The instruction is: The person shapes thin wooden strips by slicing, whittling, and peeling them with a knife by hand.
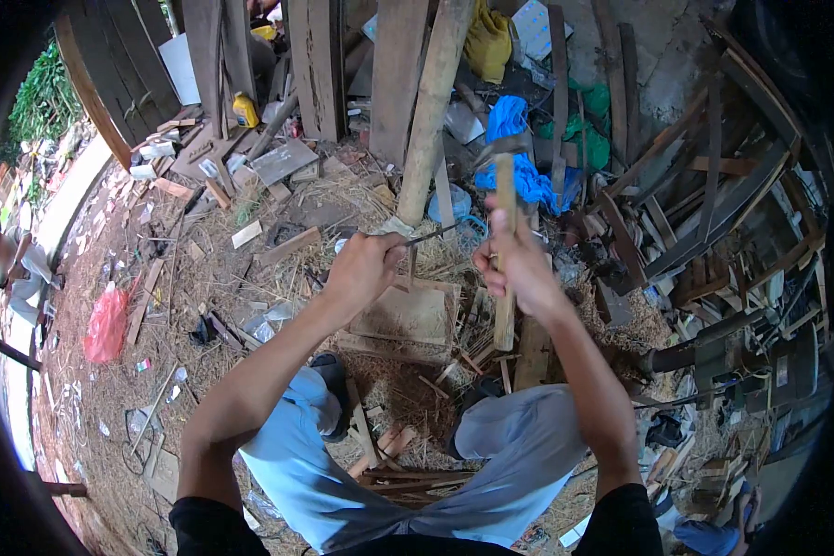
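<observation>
Head view | left hand (366, 271) is clutching a thin dark rod (432, 234), presumably steadying it; right hand (524, 267), apart from it, is gripping a hammer (505, 181) by its handle, head up, likely for control | both are hovering above the far edge of a wooden block (400, 318) lying on the ground (190, 301) | one rod, one hammer, one block

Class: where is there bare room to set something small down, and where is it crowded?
Barest: the board, dusty on top, between the left hand and the shoes. Also the ground just below the red bag, though thinly littered. Crowded: around the blue plastic, and the timber at right.
</observation>
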`<state>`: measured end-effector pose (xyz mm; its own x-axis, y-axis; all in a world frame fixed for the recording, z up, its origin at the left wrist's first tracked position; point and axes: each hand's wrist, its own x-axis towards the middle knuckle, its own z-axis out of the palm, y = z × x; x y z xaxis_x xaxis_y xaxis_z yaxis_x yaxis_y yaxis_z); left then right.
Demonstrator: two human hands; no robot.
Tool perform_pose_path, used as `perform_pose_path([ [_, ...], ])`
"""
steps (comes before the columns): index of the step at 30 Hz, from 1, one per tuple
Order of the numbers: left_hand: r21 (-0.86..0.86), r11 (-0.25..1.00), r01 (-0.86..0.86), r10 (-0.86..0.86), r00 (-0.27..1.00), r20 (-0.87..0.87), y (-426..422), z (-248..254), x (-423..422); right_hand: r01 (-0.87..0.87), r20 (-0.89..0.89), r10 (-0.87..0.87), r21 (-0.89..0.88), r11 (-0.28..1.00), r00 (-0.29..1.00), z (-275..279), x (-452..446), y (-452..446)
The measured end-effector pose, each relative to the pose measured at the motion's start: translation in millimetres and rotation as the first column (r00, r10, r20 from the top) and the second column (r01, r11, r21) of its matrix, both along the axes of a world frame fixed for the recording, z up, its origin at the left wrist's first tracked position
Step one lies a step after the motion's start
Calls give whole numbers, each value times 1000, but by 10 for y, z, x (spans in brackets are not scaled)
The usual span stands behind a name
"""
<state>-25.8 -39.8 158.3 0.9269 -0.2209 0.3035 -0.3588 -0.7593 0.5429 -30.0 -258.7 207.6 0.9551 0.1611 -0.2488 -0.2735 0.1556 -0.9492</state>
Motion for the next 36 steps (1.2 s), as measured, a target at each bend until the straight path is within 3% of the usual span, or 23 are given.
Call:
perform_pose_path([
  [2, -24, 999, 30, -29, 999, 29, 3, -33, 22, -11, 229, 108, -387, 922, 967, -302, 24, 72],
  [4, -72, 997, 39, -35, 998, 52, -14, -55, 22, -9, 324, 193, -494, 869, 926, -296, -62, 162],
  [7, -38, 998, 51, -51, 999, 7, -14, -30, 20, -135, 264, 318, -538, 832, 911, -263, -153, 252],
  [9, -19, 998, 53, -53, 998, 22, -8, -2, -6, 53, 510, 345, -615, 787, 788, -233, -215, 298],
  [13, -24, 999, 30, -30, 999, 36, -10, -75, -10, 65, 535, 425, -673, 737, 730, -210, -275, 325],
  [18, -61, 994, 86, -78, 991, 110, 7, -79, 0, 343, 665, 317, -665, 663, 676, -474, -269, 375],
  [21, -17, 997, 82, -79, 991, 108, 2, -95, 2, 285, 700, 335, -611, 739, 631, -492, -221, 403],
  [22, 31, 996, 80, -83, 992, 95, -6, -97, 4, 283, 699, 336, -612, 739, 632, -384, -250, 418],
  [24, -16, 995, 101, -100, 993, 69, -10, -111, 13, -107, 191, 482, -845, 524, 855, -149, -339, 428],
  [26, -62, 992, 114, -111, 993, 48, 18, -100, 23, -23, 277, 479, -847, 531, 833, -206, -349, 431],
  [28, 4, 991, 130, -130, 991, 40, 35, -57, 21, 63, 360, 468, -841, 537, 807, -271, -352, 424],
  [30, -3, 992, 128, -128, 990, 55, 17, -63, 37, 236, 530, 433, -788, 568, 729, -294, -338, 426],
  [33, -25, 993, 115, -112, 990, 80, 14, -107, 48, 304, 580, 390, -761, 574, 716, -213, -364, 439],
  [34, -38, 992, 117, -113, 990, 87, 14, -121, 49, 304, 580, 390, -760, 574, 715, -222, -352, 440],
  [36, -40, 992, 119, -116, 990, 74, 15, -128, 46, 153, 359, 490, -899, 410, 795, -246, -331, 416],
])
